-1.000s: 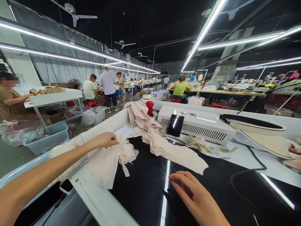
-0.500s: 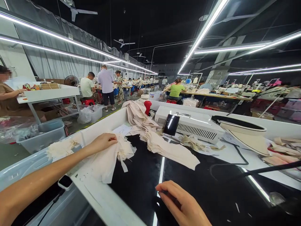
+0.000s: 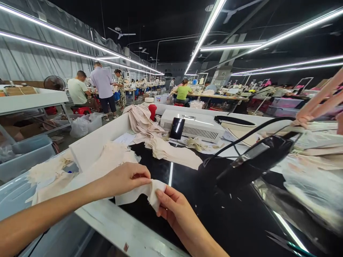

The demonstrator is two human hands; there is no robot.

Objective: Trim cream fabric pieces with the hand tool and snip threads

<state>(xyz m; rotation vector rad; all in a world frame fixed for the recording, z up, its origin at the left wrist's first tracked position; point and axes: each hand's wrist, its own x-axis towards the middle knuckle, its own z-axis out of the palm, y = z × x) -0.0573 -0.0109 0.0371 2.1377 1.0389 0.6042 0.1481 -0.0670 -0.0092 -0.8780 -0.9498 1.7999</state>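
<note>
My left hand [image 3: 125, 178] pinches a small cream fabric piece [image 3: 144, 192] over the near edge of the black glossy table [image 3: 214, 221]. My right hand [image 3: 171, 207] grips the same piece at its right end, thumb on top. Both hands hold it just above the table. A heap of cream fabric pieces [image 3: 107, 160] lies behind my left hand, draped over the white table rim [image 3: 96, 142]. More cream cloth [image 3: 171, 151] lies farther back on the black surface.
A black clothes iron [image 3: 254, 160] with its cord stands to the right. Behind are a white machine box [image 3: 198, 126], a phone [image 3: 177, 128], a red cup [image 3: 152, 110] and stacked cloth at far right. Several people work at tables in the background.
My left hand pulled a fabric piece from the heap toward me, and my right hand rose off the table to take its other end. The view swung right.
</note>
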